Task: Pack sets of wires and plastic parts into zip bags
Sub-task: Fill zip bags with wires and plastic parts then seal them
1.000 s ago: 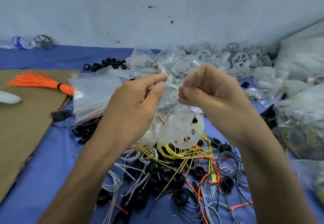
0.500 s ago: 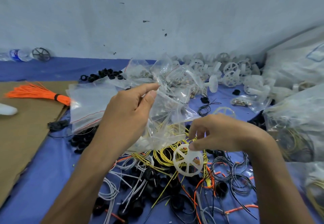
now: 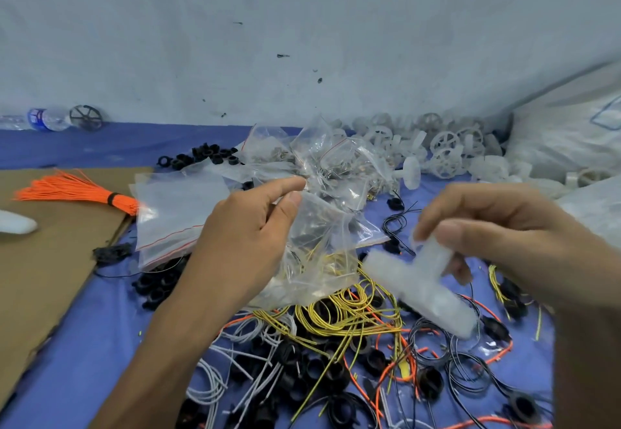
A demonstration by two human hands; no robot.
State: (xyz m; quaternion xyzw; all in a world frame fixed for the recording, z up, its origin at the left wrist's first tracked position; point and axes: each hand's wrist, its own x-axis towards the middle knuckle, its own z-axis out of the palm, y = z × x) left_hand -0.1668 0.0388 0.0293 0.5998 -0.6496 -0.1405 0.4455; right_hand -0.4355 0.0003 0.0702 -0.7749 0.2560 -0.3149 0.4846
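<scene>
My left hand (image 3: pixel 245 237) pinches the top of a clear zip bag (image 3: pixel 322 253) that hangs above the pile, with yellow wire showing through it. My right hand (image 3: pixel 497 233) holds a white plastic wheel part (image 3: pixel 423 287) by its stub axle, blurred, just right of the bag's mouth. Beneath both hands lies a tangle of yellow wire coils (image 3: pixel 339 314), white wires (image 3: pixel 215 385), orange and black wires, and black plastic rings (image 3: pixel 316 371) on the blue cloth.
A stack of flat zip bags (image 3: pixel 174 213) lies left of my left hand, filled bags (image 3: pixel 322 156) behind it. White wheels (image 3: pixel 447 149) pile up at the back right beside big white sacks (image 3: pixel 568 146). Orange wire bundle (image 3: pixel 74 190) rests on cardboard (image 3: pixel 43 260); bottle (image 3: pixel 43 119) by the wall.
My right hand let go of the bag top, dropped to the pile, picked up the white wheel part and has lifted it toward the bag. The left hand kept hold of the bag.
</scene>
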